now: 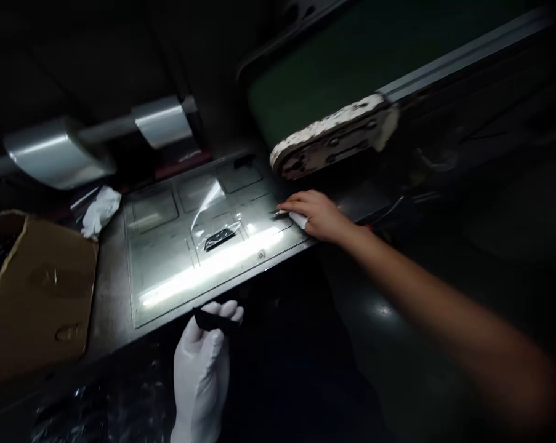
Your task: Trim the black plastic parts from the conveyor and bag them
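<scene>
My left hand [206, 357], in a white glove, is closed around a thin flat black piece [215, 321] in front of the worktop's near edge. My bare right hand [321, 215] rests at the right end of the worktop, fingers curled together. Something small and white [298, 219] shows under its palm, and a thin dark tip sticks out by the fingertips; what it is I cannot make out. Between the hands, a black rectangular piece [219, 239] in shiny clear film lies on the clear sheet [162, 261] covering the worktop.
An open cardboard box [42, 289] with dark contents stands at the left. Crumpled white cloth or paper [101, 211] lies behind it. Silvery film rolls [58, 154] sit on a bar at the back. A green belt conveyor [333, 74] with a worn white end plate [328, 132] overhangs the back right.
</scene>
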A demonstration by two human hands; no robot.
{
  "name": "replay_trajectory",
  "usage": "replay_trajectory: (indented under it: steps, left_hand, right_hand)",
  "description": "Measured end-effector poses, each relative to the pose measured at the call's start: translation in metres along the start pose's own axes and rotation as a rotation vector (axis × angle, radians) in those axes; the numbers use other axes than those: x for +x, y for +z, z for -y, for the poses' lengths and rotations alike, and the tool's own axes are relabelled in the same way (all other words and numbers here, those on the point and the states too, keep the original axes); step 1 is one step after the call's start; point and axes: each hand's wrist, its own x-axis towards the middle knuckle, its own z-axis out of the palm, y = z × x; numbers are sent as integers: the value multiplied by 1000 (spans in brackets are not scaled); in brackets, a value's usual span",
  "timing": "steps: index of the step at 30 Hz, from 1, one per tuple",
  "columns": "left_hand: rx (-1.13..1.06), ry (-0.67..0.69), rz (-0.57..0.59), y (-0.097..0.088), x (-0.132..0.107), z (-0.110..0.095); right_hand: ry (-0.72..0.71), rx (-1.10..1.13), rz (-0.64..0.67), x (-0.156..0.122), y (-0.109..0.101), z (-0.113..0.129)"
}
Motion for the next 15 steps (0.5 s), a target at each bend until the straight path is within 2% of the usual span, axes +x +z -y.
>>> replay_trajectory:
  steps: [2, 4, 8, 10, 12, 14, 15]
  left_hand:
    - [37, -69, -39, 10, -5, 0]
    - [95, -124, -57, 17, -9, 2]
    - [233, -191, -21, 22, -14, 16]
    - [275, -212, 26, 24, -16, 24]
    - [303, -211, 75, 27, -20, 30]
    - [319, -184, 105, 29, -27, 35]
    - [316, -164, 115, 29, -31, 38]
  right_hand:
    - [36, 90, -71, -5, 0, 9]
    - [80, 117, -145, -23, 2, 26]
    - [268, 190, -205, -95, 10, 55]
    - [439, 201, -238, -136, 11, 56]
    - [633, 195, -313, -164, 6, 50]
    - [765, 211, -377, -170, -2, 44]
    - [792, 237, -393, -162, -4, 42]
